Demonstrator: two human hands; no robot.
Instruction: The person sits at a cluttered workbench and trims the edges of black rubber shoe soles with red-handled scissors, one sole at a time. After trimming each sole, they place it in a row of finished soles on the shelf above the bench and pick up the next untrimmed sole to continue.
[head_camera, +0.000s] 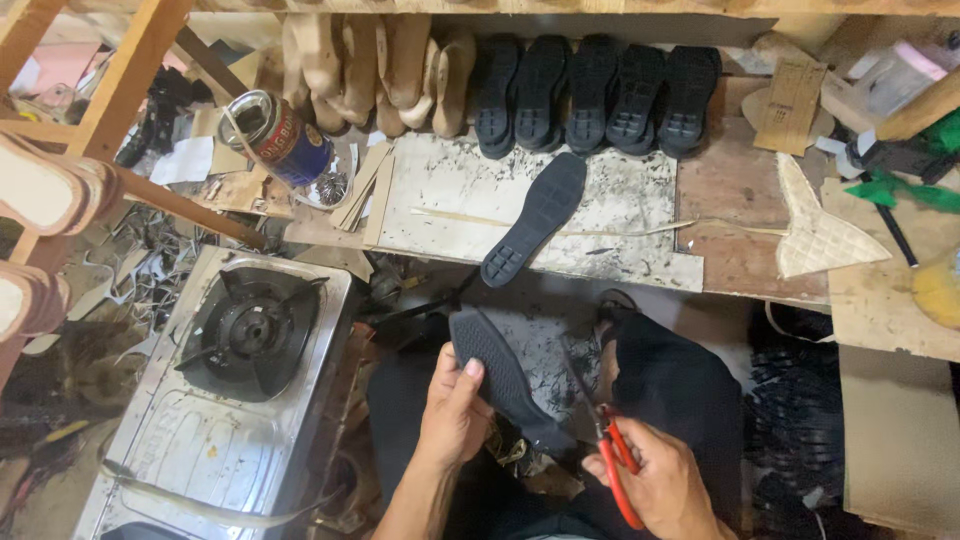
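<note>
My left hand (455, 405) pinches the black sole (505, 378) mid-length; it looks light, rubbery, bendy; my right hand (655, 480) grips red-handled scissors (605, 440) at its edge.

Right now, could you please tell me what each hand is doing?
Left hand: closed on a black shoe sole.
Right hand: closed on red-handled scissors.

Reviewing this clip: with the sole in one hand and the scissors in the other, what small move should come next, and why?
Probably bring the blades onto the sole's edge. The left hand grips the black sole over the lap, while the right hand holds the red-handled scissors, their tips pointing up just beside the sole's lower end, apparently not yet touching it.
</note>
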